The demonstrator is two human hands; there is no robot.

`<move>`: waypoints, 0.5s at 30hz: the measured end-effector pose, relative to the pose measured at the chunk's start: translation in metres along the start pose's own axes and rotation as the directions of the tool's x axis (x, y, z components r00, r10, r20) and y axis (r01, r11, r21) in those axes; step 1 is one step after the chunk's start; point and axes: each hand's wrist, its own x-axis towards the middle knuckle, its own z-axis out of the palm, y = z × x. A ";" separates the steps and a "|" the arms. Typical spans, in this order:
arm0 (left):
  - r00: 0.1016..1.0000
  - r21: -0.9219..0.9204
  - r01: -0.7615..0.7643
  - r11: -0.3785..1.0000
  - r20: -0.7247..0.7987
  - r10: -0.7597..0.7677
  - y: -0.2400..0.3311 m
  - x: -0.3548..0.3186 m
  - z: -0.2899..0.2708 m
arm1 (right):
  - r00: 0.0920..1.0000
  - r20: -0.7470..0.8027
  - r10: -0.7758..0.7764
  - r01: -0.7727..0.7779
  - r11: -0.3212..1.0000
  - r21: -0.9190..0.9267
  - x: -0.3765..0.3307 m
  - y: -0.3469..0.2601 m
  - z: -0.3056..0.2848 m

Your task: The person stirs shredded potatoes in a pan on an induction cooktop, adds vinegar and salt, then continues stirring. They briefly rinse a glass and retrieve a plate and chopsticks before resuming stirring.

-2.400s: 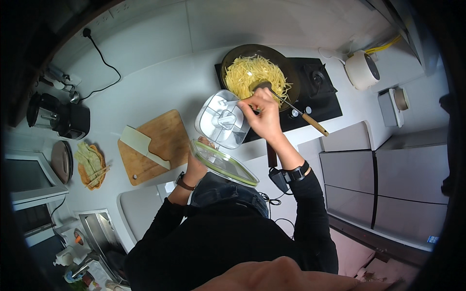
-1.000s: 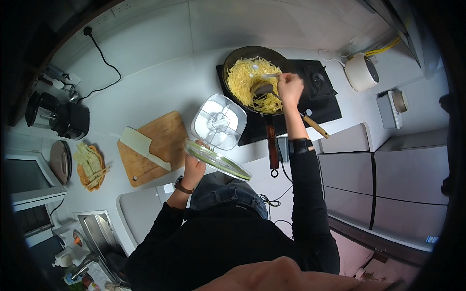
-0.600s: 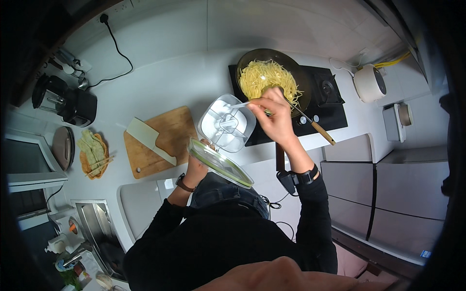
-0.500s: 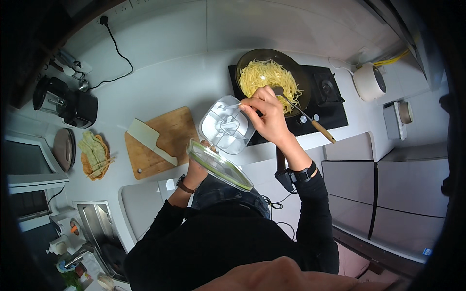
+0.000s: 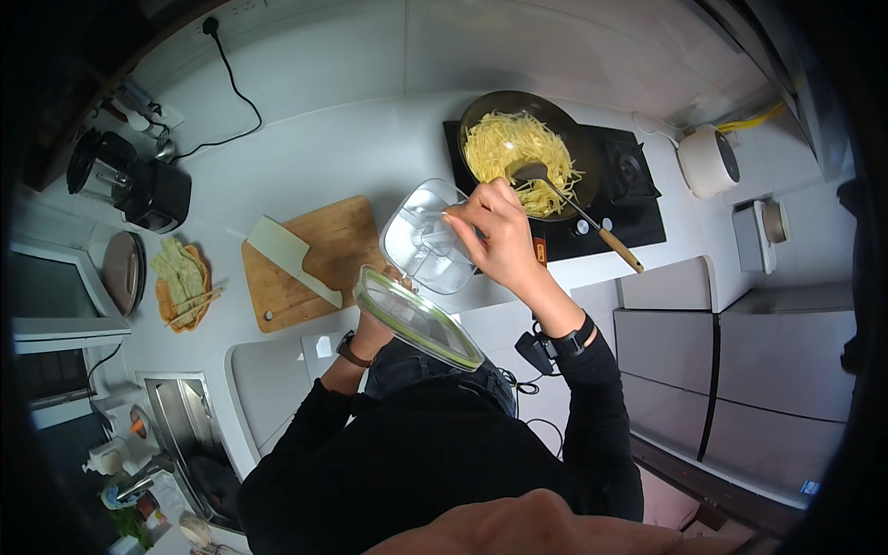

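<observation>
Right hand [image 5: 499,236] closed on the rim of a clear plastic container [image 5: 425,239], held above the table [image 5: 305,157] just left of the wok [image 5: 523,153]. Left hand [image 5: 375,319], mostly hidden, grips a green-rimmed glass lid [image 5: 416,317] tilted below it. Spatula [image 5: 578,217] rests in shredded potato [image 5: 513,148]. Cleaver [image 5: 289,259] lies on cutting board [image 5: 314,264].

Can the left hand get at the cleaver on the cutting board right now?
Probably not as is: the left hand holds the clear container and its lid. The path to the cleaver on the cutting board looks unblocked.
</observation>
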 end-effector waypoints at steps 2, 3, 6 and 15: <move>1.000 -0.015 0.005 1.000 -0.004 -0.005 -0.001 0.000 -0.002 | 0.999 -0.005 0.050 -0.050 0.998 -0.023 0.002 0.000 -0.001; 0.999 -0.107 0.036 0.994 -0.029 -0.039 -0.003 -0.001 -0.003 | 1.000 -0.021 0.009 -0.008 0.999 0.031 0.002 -0.002 -0.001; 0.959 0.525 -0.273 0.806 0.081 0.271 -0.011 0.004 -0.012 | 0.995 -0.004 -0.102 0.102 0.987 0.125 -0.001 -0.007 0.003; 0.985 0.413 -0.142 0.900 -0.031 0.170 -0.027 -0.001 -0.018 | 0.982 0.135 0.134 -0.151 0.981 0.126 -0.021 -0.017 0.027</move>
